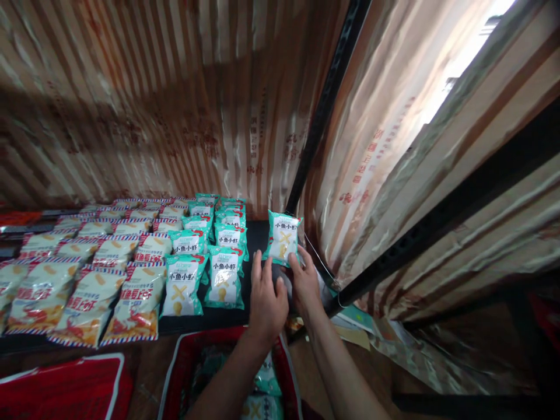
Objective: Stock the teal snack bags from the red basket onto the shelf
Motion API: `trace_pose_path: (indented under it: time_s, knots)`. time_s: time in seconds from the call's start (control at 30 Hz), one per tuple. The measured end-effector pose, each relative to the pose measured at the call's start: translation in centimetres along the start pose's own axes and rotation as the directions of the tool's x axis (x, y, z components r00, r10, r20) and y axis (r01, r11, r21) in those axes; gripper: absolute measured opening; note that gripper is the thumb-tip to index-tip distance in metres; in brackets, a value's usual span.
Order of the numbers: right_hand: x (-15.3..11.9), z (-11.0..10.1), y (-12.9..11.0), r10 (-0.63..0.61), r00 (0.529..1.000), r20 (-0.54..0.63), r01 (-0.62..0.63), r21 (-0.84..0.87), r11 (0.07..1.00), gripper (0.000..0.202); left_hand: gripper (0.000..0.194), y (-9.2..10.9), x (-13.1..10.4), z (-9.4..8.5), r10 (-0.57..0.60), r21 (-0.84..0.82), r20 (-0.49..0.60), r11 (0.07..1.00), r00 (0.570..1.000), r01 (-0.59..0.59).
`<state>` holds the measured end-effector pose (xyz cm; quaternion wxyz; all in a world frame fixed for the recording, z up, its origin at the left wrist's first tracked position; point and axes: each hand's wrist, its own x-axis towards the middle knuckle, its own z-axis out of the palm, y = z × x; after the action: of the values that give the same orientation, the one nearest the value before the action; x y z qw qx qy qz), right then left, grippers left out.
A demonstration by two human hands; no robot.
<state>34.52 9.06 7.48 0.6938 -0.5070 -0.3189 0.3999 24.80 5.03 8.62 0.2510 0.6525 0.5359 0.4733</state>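
A teal-and-white snack bag (283, 236) stands nearly upright at the right end of the dark shelf (258, 233). My right hand (305, 283) grips its lower right part, thumb and fingers at the edge. Close by the lower left corner, my left hand (268, 297) has its fingers stretched out and thumb apart; whether the fingertips touch the bag is unclear. To the left, matching teal bags (225, 277) stand in two rows running back. Beside them are several rows of cream snack bags (137, 297) with striped edges.
Below the shelf, a red basket (175, 361) with a white rim holds more teal bags (266, 373). Another red basket (65, 391) is at lower left. A black metal post (324, 111) and a slanting black bar (420, 227) flank the right side, before striped plastic sheeting (153, 87).
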Motion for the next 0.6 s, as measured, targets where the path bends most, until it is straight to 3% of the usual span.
trace_pose_path:
  time_s: [0.13,0.27,0.6]
  knots:
    - [4.6,1.5,-0.1,-0.048,0.994,0.094,0.047,0.017,0.999,0.054,0.049,0.4,4.2,1.7,-0.038,0.049,-0.051,0.998,0.998,0.041]
    - [8.5,3.0,1.4,-0.067,0.990,0.127,0.071,-0.027,0.997,0.052,0.051,-0.4,7.9,3.5,-0.041,0.115,-0.066,0.992,0.997,0.049]
    - [14.3,4.6,5.5,-0.099,0.980,0.171,0.140,-0.250,0.958,0.032,0.041,-3.0,12.6,6.6,-0.142,0.190,-0.190,0.965,0.972,0.178]
